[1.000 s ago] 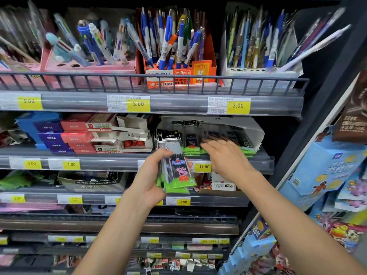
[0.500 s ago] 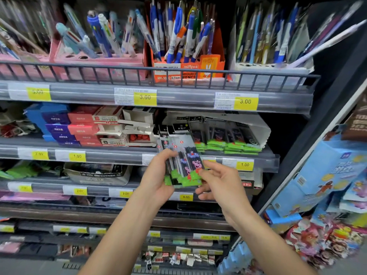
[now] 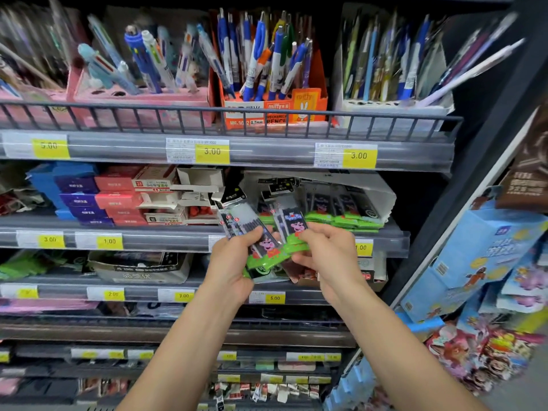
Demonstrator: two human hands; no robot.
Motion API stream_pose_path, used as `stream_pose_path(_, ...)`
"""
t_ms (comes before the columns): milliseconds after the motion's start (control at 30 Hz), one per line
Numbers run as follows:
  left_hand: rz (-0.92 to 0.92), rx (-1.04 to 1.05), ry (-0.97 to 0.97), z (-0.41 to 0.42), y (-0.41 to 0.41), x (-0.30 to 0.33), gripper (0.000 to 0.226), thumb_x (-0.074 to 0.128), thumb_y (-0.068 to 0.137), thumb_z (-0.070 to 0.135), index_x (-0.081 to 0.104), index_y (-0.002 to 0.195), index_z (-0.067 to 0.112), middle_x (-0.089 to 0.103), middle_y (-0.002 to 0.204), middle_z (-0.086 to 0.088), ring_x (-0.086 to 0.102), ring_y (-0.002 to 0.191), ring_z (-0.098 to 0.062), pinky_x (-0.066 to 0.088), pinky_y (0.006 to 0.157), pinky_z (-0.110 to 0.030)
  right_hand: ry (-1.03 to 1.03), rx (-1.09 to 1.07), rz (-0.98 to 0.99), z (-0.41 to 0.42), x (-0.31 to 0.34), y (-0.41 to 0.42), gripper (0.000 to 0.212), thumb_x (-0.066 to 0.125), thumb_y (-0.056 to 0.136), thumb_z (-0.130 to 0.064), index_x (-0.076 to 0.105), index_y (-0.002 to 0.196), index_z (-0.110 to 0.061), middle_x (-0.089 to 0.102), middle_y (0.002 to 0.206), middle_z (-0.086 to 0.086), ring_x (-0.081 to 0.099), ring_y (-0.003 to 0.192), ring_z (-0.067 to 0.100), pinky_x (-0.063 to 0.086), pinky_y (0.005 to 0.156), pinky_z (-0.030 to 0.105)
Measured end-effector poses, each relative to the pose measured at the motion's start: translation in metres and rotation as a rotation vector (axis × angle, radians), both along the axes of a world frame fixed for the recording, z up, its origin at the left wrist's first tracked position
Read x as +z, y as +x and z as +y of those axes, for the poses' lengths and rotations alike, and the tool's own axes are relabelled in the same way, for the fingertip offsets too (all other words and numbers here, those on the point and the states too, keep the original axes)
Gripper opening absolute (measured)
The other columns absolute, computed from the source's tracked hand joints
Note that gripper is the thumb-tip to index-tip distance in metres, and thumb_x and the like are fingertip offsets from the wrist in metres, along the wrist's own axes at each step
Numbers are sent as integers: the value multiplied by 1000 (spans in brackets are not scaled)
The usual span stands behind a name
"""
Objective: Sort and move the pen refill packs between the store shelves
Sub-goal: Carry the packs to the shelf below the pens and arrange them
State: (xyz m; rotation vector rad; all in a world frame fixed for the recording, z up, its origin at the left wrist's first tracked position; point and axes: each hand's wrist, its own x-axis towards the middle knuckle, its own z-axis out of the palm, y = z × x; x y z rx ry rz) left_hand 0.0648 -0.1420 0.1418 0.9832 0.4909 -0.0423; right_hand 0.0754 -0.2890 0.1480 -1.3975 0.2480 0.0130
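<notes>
A: What are the hands doing?

B: Both hold pen refill packs in front of the second shelf [image 3: 148, 237] from the top. The left hand [image 3: 229, 268] has its grip clamped on a fanned stack of refill packs [image 3: 252, 232], thumb across the front and fingers curled behind. The packs are clear sleeves with dark refills, a cartoon pig and a green bottom edge.

A: And the right?

B: The right hand [image 3: 323, 256] pinches a single refill pack [image 3: 292, 223] by its green lower end, thumb and fingertips closed on it. That pack stands tilted, just beside the stack and overlapping its right edge.

A: Where are the remaining packs?

B: More of the same packs lie in a white display box [image 3: 382, 197] on that shelf, directly behind the hands, their green ends pointing outward.

A: What surrounds them?

B: Left of the white box sit stacked red and blue boxes [image 3: 98, 197]. On the shelf above, behind a wire rail [image 3: 178, 106], an orange mechanical pencil box [image 3: 275, 112] holds blue and white pencils, with a pink pen holder [image 3: 142, 105] to its left. Yellow price tags [image 3: 212, 151] line the shelf edges. A blue carton [image 3: 474, 256] hangs on the rack at the right.
</notes>
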Motion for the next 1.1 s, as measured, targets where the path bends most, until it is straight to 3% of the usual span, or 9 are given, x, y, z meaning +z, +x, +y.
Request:
stream_pose_path(167,20,-66,-52,7,-4,-3,17,65,97,10,76,104,0,80,97,-19,79,78,-25,65,66,-39,-28,-59,-2,6,5,27,39,72,93,-11,59,130,-10,69,107,6,73,58,16,65,77,38)
stream_pose_path(267,23,-119,-11,10,-7,-4,19,66,96,13,78,107,1,80,100,-19,78,80,-27,63,83,-45,44,-39,18,8,1,24,44,77,89,-13,55,126,-13,67,112,9,77,70,19,64,78,36)
stream_pose_path(333,26,-164,29,13,-9,-4,22,69,94,12,78,110,0,80,101,-20,78,80,-27,65,74,-39,12,-20,-6,7,-7,15,49,80,83,-12,56,125,-21,68,109,7,78,80,20,63,78,37)
stream_pose_path(433,48,-218,74,20,-14,-6,23,70,91,10,77,109,-4,80,97,-23,79,75,-25,60,57,-30,-309,-3,-92,1,-18,8,54,80,81,-12,59,125,-34,65,109,1,73,84,19,61,63,31)
stream_pose_path(600,50,-233,75,30,-14,-4,23,71,92,9,77,108,-6,80,98,-21,79,73,-23,61,57,-29,-956,-12,-410,-5,-18,15,39,74,92,-31,69,131,-27,66,77,-19,62,69,0,51,81,24)
stream_pose_path(900,-2,-214,-139,32,-17,10,33,56,100,19,65,116,-8,75,95,-26,75,71,-33,63,57,-36,-1454,-67,-539,-5,-13,43,33,61,99,-40,70,129,-31,78,83,6,73,82,31,59,70,40)
stream_pose_path(1000,-3,-199,-148,33,-19,10,37,48,99,14,63,126,-6,75,112,-28,76,97,-41,64,76,-45,-1398,-47,-492,-4,-7,31,38,58,99,-35,61,136,-27,72,71,1,69,72,25,56,63,36)
stream_pose_path(1067,14,-195,-113,33,-18,8,38,49,101,12,61,134,-4,71,126,-28,70,114,-42,54,103,-52,-1063,-1,-424,1,-10,9,31,55,100,-40,64,128,-28,67,63,-3,63,58,13,51,54,31)
stream_pose_path(1100,19,-210,-94,32,-19,9,38,50,102,12,61,134,-5,71,126,-28,71,110,-40,52,103,-51,-805,75,-339,4,-14,-6,25,54,101,-43,67,117,-31,66,63,-2,62,53,11,49,50,31)
